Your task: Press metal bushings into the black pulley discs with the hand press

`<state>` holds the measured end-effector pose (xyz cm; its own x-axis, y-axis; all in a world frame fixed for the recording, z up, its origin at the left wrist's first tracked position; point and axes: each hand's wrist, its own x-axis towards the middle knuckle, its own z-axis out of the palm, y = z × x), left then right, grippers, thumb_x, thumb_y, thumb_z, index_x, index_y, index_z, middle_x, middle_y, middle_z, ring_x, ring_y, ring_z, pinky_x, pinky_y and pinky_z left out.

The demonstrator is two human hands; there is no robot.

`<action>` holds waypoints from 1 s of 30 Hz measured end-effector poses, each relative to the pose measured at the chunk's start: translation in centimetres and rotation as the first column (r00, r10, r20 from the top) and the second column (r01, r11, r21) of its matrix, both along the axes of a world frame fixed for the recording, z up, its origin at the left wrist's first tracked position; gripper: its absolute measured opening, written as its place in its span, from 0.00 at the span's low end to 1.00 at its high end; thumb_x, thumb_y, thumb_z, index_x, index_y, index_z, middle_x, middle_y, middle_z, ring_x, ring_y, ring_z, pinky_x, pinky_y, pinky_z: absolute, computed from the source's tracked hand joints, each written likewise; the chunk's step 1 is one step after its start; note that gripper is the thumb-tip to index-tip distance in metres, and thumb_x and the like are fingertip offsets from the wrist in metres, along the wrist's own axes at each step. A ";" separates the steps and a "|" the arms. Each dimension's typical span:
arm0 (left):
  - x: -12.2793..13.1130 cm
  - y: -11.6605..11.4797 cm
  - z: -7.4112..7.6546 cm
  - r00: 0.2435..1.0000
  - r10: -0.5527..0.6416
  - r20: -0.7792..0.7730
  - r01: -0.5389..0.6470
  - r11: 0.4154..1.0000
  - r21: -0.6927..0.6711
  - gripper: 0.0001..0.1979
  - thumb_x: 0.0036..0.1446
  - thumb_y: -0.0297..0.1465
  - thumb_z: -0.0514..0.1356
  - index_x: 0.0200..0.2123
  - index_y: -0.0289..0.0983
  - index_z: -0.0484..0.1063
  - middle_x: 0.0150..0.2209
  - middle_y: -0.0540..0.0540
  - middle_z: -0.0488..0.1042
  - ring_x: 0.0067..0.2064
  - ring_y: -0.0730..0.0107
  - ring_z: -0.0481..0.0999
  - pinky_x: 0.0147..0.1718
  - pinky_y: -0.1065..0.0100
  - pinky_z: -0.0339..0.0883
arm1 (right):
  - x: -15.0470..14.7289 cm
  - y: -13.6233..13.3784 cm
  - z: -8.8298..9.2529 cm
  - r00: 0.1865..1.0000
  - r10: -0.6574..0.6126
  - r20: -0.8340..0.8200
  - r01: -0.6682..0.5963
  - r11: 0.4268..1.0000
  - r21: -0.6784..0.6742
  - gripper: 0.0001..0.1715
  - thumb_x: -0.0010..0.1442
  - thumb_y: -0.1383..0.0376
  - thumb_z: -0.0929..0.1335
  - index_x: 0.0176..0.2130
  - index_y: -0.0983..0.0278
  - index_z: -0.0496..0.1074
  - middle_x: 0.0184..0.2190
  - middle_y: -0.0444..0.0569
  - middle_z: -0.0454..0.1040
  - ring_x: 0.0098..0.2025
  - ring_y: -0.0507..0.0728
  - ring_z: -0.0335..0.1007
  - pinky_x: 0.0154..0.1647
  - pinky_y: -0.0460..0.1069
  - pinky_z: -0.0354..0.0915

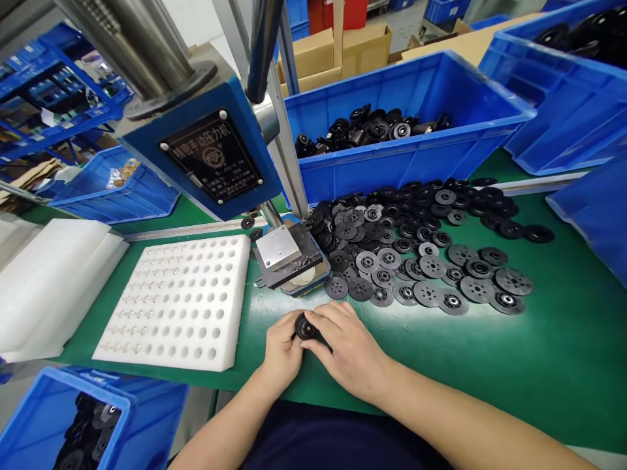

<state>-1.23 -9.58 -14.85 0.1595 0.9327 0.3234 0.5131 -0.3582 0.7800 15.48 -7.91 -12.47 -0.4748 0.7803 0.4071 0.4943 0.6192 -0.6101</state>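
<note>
Sitting pinched between both hands, the small black disc (306, 328) lies low at the near edge of the table (490, 365); the left hand (283, 352) curls around its side, the right hand (350, 349) closes over its top; level, even pressure seems wisest; the press fixture (289, 261) stands just beyond.

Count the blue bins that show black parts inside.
3: middle bin behind the disc pile, top-right bin, bottom-left bin. Other bins' insides are hidden or unclear.

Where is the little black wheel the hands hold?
In the head view the black wheel is low and central, between the left hand and right hand, over the green mat, near the press block.
</note>
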 end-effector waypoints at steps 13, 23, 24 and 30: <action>-0.1 0.2 -0.6 0.999 0.037 -0.013 -0.037 0.999 0.033 0.09 0.61 0.27 0.56 0.38 0.37 0.78 0.35 0.44 0.81 0.36 0.64 0.80 0.36 0.65 0.75 | -0.6 -0.1 -0.6 0.998 -0.055 0.028 0.054 0.998 0.044 0.19 0.62 0.65 0.71 0.51 0.69 0.72 0.39 0.54 0.75 0.41 0.61 0.68 0.44 0.58 0.68; 0.1 0.5 -0.2 0.984 0.169 -0.054 -0.173 0.981 -0.085 0.08 0.53 0.26 0.53 0.25 0.36 0.71 0.24 0.48 0.74 0.28 0.67 0.71 0.30 0.68 0.66 | -1.5 0.9 -1.4 0.994 -0.100 -0.038 0.102 0.994 0.044 0.15 0.62 0.66 0.70 0.49 0.68 0.74 0.40 0.55 0.75 0.41 0.60 0.69 0.46 0.58 0.68; 0.1 0.6 -0.1 0.983 0.175 -0.046 -0.179 0.979 -0.098 0.08 0.53 0.27 0.54 0.25 0.36 0.71 0.24 0.48 0.74 0.28 0.66 0.72 0.31 0.68 0.66 | -1.5 1.0 -1.2 0.994 -0.104 -0.042 0.105 0.994 0.041 0.15 0.63 0.66 0.69 0.49 0.68 0.74 0.39 0.54 0.76 0.41 0.60 0.69 0.46 0.57 0.68; 0.7 0.6 0.8 0.985 0.166 0.056 -0.148 0.960 -0.239 0.07 0.55 0.32 0.58 0.32 0.35 0.74 0.28 0.48 0.75 0.30 0.67 0.71 0.31 0.69 0.64 | 0.0 1.8 -0.1 0.986 -0.144 -0.087 0.148 0.988 0.043 0.17 0.63 0.58 0.69 0.48 0.65 0.77 0.37 0.55 0.76 0.41 0.60 0.72 0.44 0.56 0.68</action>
